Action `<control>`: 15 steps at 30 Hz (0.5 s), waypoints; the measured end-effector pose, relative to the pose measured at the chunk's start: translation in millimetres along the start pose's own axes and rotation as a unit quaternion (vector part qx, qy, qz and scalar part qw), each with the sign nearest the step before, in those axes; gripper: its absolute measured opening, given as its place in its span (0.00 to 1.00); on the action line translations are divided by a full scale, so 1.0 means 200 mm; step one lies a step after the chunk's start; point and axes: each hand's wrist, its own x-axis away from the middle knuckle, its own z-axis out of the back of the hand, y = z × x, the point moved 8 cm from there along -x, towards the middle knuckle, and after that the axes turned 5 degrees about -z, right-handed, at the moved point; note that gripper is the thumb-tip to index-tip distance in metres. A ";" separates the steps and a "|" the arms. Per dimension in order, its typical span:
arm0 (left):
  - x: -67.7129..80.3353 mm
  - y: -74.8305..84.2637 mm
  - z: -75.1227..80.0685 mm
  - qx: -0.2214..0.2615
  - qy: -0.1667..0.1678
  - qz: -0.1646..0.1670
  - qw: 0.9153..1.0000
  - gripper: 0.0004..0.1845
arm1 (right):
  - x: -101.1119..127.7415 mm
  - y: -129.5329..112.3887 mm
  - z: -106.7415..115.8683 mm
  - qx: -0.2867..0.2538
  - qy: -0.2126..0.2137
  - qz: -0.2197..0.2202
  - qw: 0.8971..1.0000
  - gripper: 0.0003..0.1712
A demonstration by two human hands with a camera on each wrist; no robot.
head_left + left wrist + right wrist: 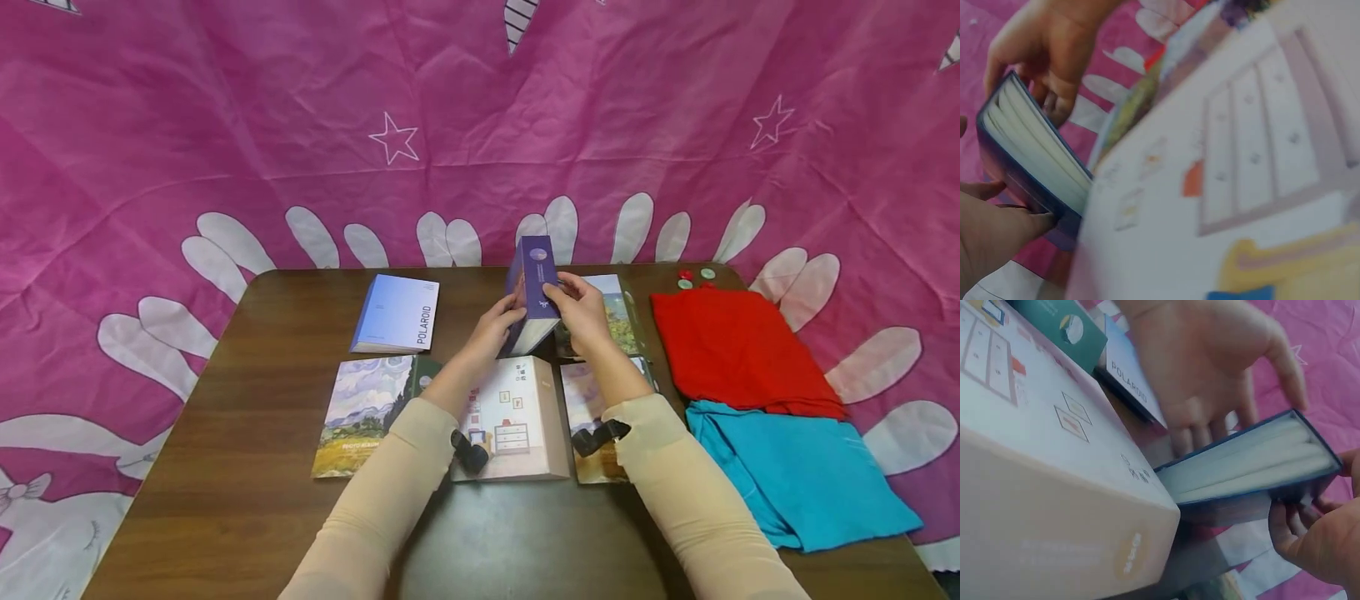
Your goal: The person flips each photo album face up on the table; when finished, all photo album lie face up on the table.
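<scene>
Head view: the thick, dark-purple hardcover album (536, 285) should feel stiff and fairly heavy, perhaps slippery, best held by both sides near its spine. It looks boxy, with pale page edges (536, 337) and a round spine emblem (538, 254). My left hand (491, 331) and right hand (583, 310) clamp it, spine upward, just beyond the cream, drawer-printed album (517, 396).

The thick purple rectangular album (535, 283) has whitish pages (536, 335); the pink fabric backdrop (465, 100) bears white-outlined stars; the folded red cloth (738, 354) and folded turquoise cloth (813, 475) are plain.
</scene>
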 end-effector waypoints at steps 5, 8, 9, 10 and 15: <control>0.03 0.15 0.05 0.005 0.029 -0.052 0.998 0.34 | 0.02 -0.03 -0.09 -0.007 -0.042 0.047 0.998 0.24; 0.07 0.23 0.12 -0.057 0.057 -0.092 0.992 0.32 | 0.02 -0.03 -0.17 0.002 -0.097 0.077 0.992 0.24; 0.08 0.25 0.15 -0.082 0.068 -0.104 0.989 0.32 | 0.02 -0.03 -0.20 0.010 -0.114 0.081 0.990 0.25; 0.09 0.26 0.17 -0.104 0.079 -0.111 0.985 0.32 | 0.01 -0.01 -0.22 0.022 -0.127 0.077 0.989 0.26; 0.12 0.24 0.33 -0.131 0.108 -0.087 0.982 0.34 | -0.04 0.14 -0.30 0.160 -0.147 -0.018 0.976 0.37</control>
